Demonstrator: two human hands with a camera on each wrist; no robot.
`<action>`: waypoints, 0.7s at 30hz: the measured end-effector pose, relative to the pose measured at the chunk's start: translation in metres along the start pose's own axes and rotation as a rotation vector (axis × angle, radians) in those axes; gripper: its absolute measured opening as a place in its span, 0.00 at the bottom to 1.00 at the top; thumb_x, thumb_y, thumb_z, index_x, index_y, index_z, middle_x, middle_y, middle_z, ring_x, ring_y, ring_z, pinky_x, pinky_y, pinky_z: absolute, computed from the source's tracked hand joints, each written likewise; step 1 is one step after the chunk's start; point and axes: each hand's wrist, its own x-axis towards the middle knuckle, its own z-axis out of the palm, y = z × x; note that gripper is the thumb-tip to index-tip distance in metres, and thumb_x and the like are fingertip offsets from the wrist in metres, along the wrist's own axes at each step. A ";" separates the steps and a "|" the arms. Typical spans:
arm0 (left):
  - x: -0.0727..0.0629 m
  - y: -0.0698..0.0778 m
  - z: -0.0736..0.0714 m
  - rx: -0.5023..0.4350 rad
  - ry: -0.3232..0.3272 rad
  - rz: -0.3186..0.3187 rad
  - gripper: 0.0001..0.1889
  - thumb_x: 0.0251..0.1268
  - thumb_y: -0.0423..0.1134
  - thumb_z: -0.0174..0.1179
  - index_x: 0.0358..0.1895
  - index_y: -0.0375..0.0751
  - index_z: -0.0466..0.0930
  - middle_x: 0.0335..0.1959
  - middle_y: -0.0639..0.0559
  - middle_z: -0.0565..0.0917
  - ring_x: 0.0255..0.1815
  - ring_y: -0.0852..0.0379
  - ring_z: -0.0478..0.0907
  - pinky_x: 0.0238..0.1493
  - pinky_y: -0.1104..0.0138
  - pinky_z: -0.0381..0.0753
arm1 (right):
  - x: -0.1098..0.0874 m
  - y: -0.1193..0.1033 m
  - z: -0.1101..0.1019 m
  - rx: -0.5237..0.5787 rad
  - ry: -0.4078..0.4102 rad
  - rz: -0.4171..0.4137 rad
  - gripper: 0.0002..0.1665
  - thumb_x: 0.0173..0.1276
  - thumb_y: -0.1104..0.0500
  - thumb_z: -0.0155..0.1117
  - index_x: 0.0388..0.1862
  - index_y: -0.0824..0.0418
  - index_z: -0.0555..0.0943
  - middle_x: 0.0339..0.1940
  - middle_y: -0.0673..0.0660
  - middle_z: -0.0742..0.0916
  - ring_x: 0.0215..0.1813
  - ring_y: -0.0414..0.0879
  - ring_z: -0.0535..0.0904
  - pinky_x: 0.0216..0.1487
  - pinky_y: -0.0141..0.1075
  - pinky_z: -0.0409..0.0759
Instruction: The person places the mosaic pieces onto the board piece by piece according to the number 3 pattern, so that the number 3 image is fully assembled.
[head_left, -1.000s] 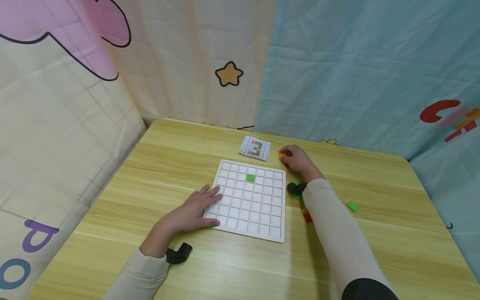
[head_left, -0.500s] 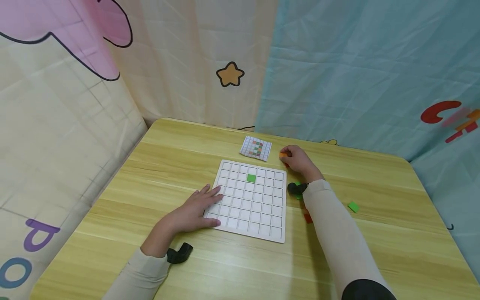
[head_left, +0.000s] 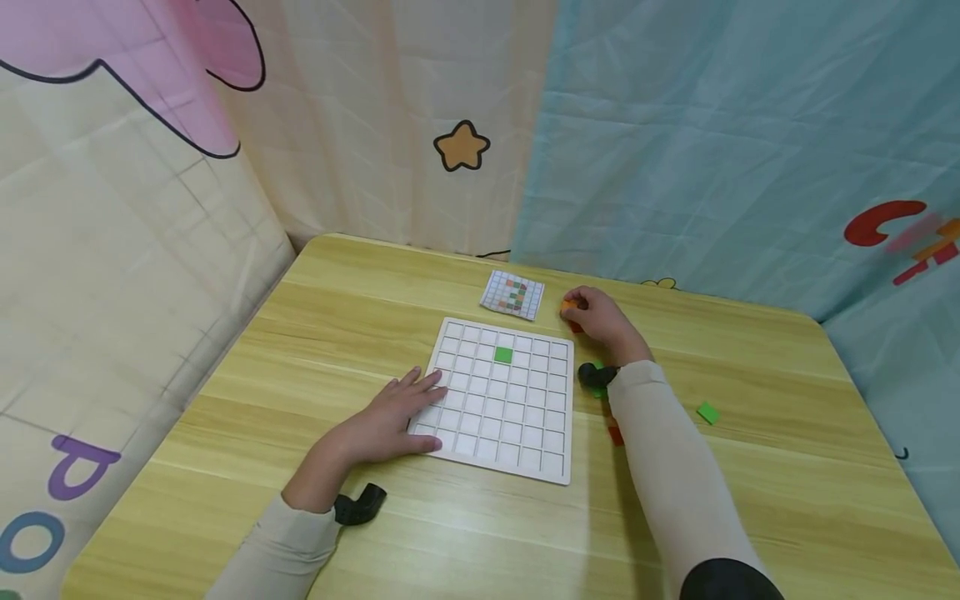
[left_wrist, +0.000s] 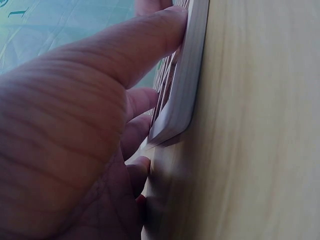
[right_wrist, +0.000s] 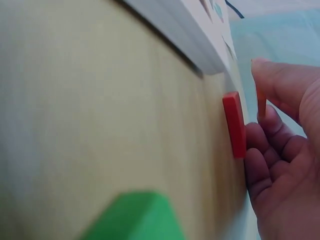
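Note:
My left hand (head_left: 386, 421) lies with spread, straight fingers on the left edge of a white grid board (head_left: 517, 417). In the left wrist view its thumb (left_wrist: 155, 37) presses the board's rim (left_wrist: 187, 75). One green square tile (head_left: 503, 356) sits in a cell near the board's far side. Beyond the board's far right corner, my right hand (head_left: 600, 317) pinches an orange tile (head_left: 569, 307) between thumb and finger. The right wrist view shows this orange tile (right_wrist: 261, 102) edge-on. A red tile (right_wrist: 234, 125) lies on the table beside the curled lower fingers.
A small printed grid card (head_left: 512, 295) with a coloured pattern lies behind the board. Right of the board, a red tile (head_left: 616, 436) and green tiles are partly hidden by the right forearm. Another green tile (head_left: 708, 412) lies farther right. Curtains border the wooden table (head_left: 787, 467).
My right hand has shifted very slightly to the right with the orange tile pinched, and more of the red tile beneath shows. The left hand stays in place on the board.

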 end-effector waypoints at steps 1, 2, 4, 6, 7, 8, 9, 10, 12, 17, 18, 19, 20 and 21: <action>0.000 0.000 0.000 0.001 0.000 -0.001 0.41 0.63 0.52 0.67 0.76 0.40 0.62 0.80 0.48 0.53 0.80 0.42 0.38 0.75 0.43 0.39 | 0.000 -0.001 -0.001 -0.002 -0.001 0.001 0.19 0.76 0.56 0.59 0.61 0.63 0.73 0.56 0.63 0.77 0.54 0.57 0.71 0.59 0.51 0.71; 0.000 0.000 0.000 0.001 0.000 -0.002 0.41 0.63 0.52 0.67 0.76 0.40 0.62 0.80 0.48 0.53 0.80 0.42 0.38 0.76 0.44 0.39 | -0.001 -0.002 -0.001 0.002 -0.002 0.006 0.19 0.76 0.56 0.59 0.61 0.63 0.73 0.55 0.63 0.77 0.53 0.57 0.71 0.59 0.51 0.71; 0.000 0.001 -0.001 -0.001 0.000 -0.004 0.41 0.63 0.51 0.67 0.76 0.40 0.62 0.80 0.48 0.53 0.80 0.42 0.38 0.76 0.44 0.39 | -0.003 -0.005 -0.002 -0.005 -0.007 0.012 0.19 0.76 0.56 0.58 0.61 0.62 0.73 0.55 0.63 0.77 0.52 0.57 0.71 0.57 0.50 0.72; 0.000 0.001 -0.001 -0.005 -0.001 -0.005 0.41 0.63 0.51 0.68 0.75 0.40 0.63 0.80 0.48 0.53 0.80 0.42 0.38 0.76 0.44 0.39 | -0.005 -0.009 -0.004 -0.002 -0.014 0.014 0.19 0.77 0.56 0.57 0.61 0.62 0.73 0.54 0.63 0.77 0.51 0.57 0.71 0.55 0.49 0.72; 0.000 0.002 -0.001 -0.004 -0.001 -0.004 0.41 0.63 0.51 0.68 0.75 0.39 0.63 0.80 0.48 0.53 0.80 0.42 0.38 0.76 0.44 0.39 | -0.006 -0.011 -0.005 -0.002 -0.015 0.014 0.19 0.77 0.56 0.57 0.61 0.62 0.73 0.54 0.63 0.77 0.51 0.57 0.71 0.54 0.48 0.72; 0.000 0.002 -0.001 -0.005 -0.002 -0.004 0.41 0.63 0.51 0.68 0.75 0.39 0.63 0.80 0.48 0.53 0.80 0.41 0.38 0.75 0.44 0.39 | -0.008 -0.013 -0.005 0.003 -0.017 0.014 0.19 0.77 0.56 0.57 0.61 0.62 0.73 0.54 0.63 0.77 0.51 0.57 0.71 0.53 0.48 0.72; 0.000 0.002 -0.002 -0.004 -0.002 -0.003 0.41 0.63 0.50 0.68 0.75 0.39 0.63 0.80 0.48 0.53 0.80 0.41 0.38 0.75 0.43 0.39 | -0.009 -0.015 -0.006 0.004 -0.020 0.010 0.19 0.77 0.56 0.57 0.61 0.63 0.73 0.55 0.63 0.77 0.51 0.57 0.70 0.53 0.48 0.72; 0.000 0.002 -0.002 0.000 -0.002 -0.003 0.41 0.63 0.50 0.68 0.75 0.39 0.63 0.80 0.48 0.53 0.80 0.41 0.38 0.75 0.43 0.40 | -0.011 -0.017 -0.007 0.010 -0.021 0.008 0.19 0.77 0.56 0.57 0.62 0.62 0.73 0.55 0.63 0.77 0.51 0.57 0.70 0.53 0.48 0.72; 0.000 0.002 -0.002 0.005 -0.001 -0.004 0.41 0.63 0.50 0.68 0.75 0.39 0.63 0.80 0.47 0.53 0.80 0.41 0.38 0.75 0.44 0.40 | -0.012 -0.020 -0.008 0.017 -0.025 0.006 0.20 0.77 0.55 0.57 0.62 0.62 0.73 0.56 0.63 0.77 0.52 0.57 0.70 0.53 0.48 0.72; 0.000 0.002 -0.002 0.012 0.008 0.007 0.41 0.62 0.50 0.68 0.75 0.38 0.63 0.79 0.46 0.54 0.80 0.40 0.39 0.75 0.43 0.40 | -0.016 -0.028 -0.007 0.028 -0.021 -0.003 0.20 0.76 0.56 0.58 0.62 0.61 0.73 0.55 0.62 0.77 0.51 0.57 0.71 0.51 0.48 0.75; 0.000 0.001 -0.002 0.011 0.009 0.011 0.41 0.62 0.50 0.68 0.75 0.38 0.63 0.79 0.46 0.54 0.80 0.40 0.39 0.75 0.43 0.40 | -0.017 -0.030 -0.007 0.030 -0.021 -0.009 0.20 0.76 0.56 0.57 0.63 0.61 0.73 0.54 0.62 0.77 0.50 0.56 0.72 0.50 0.47 0.75; 0.000 0.001 -0.002 0.011 0.010 0.014 0.41 0.62 0.50 0.68 0.75 0.38 0.63 0.79 0.45 0.54 0.80 0.40 0.39 0.75 0.43 0.40 | -0.018 -0.032 -0.006 0.036 -0.019 -0.016 0.20 0.77 0.56 0.57 0.63 0.62 0.73 0.53 0.62 0.78 0.48 0.56 0.73 0.48 0.47 0.75; 0.000 0.001 -0.002 0.009 0.011 0.016 0.41 0.62 0.50 0.68 0.75 0.37 0.63 0.79 0.45 0.54 0.80 0.39 0.40 0.75 0.43 0.40 | -0.019 -0.034 -0.005 0.044 -0.015 -0.023 0.20 0.77 0.56 0.57 0.63 0.62 0.73 0.52 0.62 0.78 0.46 0.57 0.73 0.46 0.46 0.76; 0.000 0.001 -0.002 0.007 0.012 0.018 0.41 0.62 0.50 0.68 0.75 0.37 0.63 0.79 0.45 0.55 0.80 0.39 0.40 0.75 0.42 0.40 | -0.021 -0.036 -0.004 0.053 -0.012 -0.028 0.20 0.76 0.56 0.58 0.63 0.62 0.74 0.52 0.61 0.78 0.45 0.57 0.74 0.45 0.45 0.76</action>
